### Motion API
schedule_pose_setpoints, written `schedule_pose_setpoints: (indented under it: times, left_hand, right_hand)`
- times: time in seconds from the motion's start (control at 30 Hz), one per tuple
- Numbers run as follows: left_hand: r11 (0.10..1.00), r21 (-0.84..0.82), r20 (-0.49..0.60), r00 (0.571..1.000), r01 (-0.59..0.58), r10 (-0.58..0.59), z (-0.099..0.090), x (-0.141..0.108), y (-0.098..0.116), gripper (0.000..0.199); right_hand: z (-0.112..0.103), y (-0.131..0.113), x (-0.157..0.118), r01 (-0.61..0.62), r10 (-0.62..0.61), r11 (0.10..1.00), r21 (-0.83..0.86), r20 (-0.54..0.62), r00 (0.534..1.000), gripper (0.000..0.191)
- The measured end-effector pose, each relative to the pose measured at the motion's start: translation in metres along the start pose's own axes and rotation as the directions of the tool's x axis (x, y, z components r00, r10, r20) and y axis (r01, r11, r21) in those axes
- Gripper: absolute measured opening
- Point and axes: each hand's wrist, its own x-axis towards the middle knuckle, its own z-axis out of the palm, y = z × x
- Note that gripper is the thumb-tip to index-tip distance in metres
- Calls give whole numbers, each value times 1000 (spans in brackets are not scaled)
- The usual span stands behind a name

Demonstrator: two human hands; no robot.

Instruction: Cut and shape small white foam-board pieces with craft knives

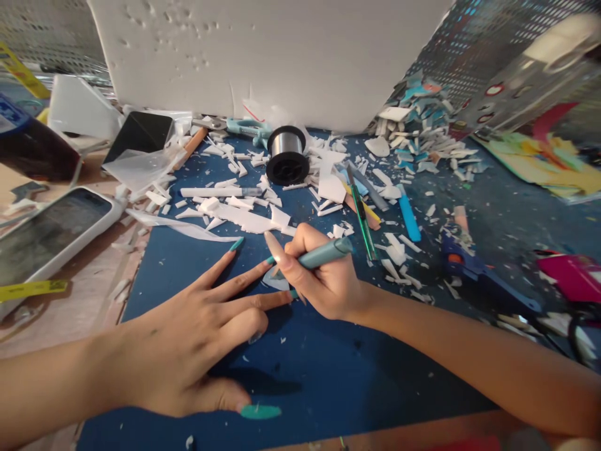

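My right hand (323, 275) is closed round a blue-grey marker (326, 254), whose lower end points down and left. Beneath its tip a small pale piece (276, 280) lies on the dark blue mat (319, 382). My left hand (188, 338) lies with its fingers spread on the mat, and two fingertips touch or nearly touch the pale piece. Long teal nails show on this hand. The marker's tip is mostly hidden by my right fingers.
White scraps (244, 216) litter the mat beyond my hands, around a wire spool (287, 155) and a green cutter (362, 216). A blue glue gun (488, 275) lies right. Phones (56, 232) lie left. A white foam board (267, 62) stands behind.
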Motion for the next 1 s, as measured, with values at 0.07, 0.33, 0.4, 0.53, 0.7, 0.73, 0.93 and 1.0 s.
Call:
schedule_pose_setpoints:
  times: [0.07, 0.33, 0.4, 0.53, 0.7, 0.73, 0.93, 1.0]
  left_hand:
    - [1000, -14, 3, 1000, 9, -9, 0, 1, 0, 52]
    - [999, -38, -46, 999, 16, -18, 3, 1, 0, 46]
    - [999, -42, -53, 998, 28, -31, 3, 1, 1, 44]
    - [1000, -11, -51, 999, 11, -12, 1, 0, 1, 43]
    - [999, -15, -14, 999, 31, -31, -2, 2, 1, 41]
    - [999, -28, -18, 1000, 23, -24, -3, 3, 2, 40]
    - [992, -97, 46, 996, 78, -74, -13, 10, 7, 37]
    - [991, -103, 62, 995, 79, -73, -18, 13, 8, 32]
  right_hand:
    - [0, 0, 1, 10, -10, 1000, 0, 9, 1000, 20]
    - [-2, -9, 9, 28, -16, 995, -100, 117, 993, 16]
    - [-2, -9, 10, 31, -14, 993, -112, 142, 990, 16]
    - [-1, -8, 12, 25, -5, 990, -139, 141, 990, 17]
    - [1, -11, 15, -46, 64, 992, -121, 147, 987, 23]
    - [2, -11, 16, -73, 91, 990, -124, 149, 985, 25]
    - [4, -13, 17, -139, 167, 975, -171, 160, 973, 33]
    - [4, -12, 17, -145, 178, 972, -187, 171, 969, 35]
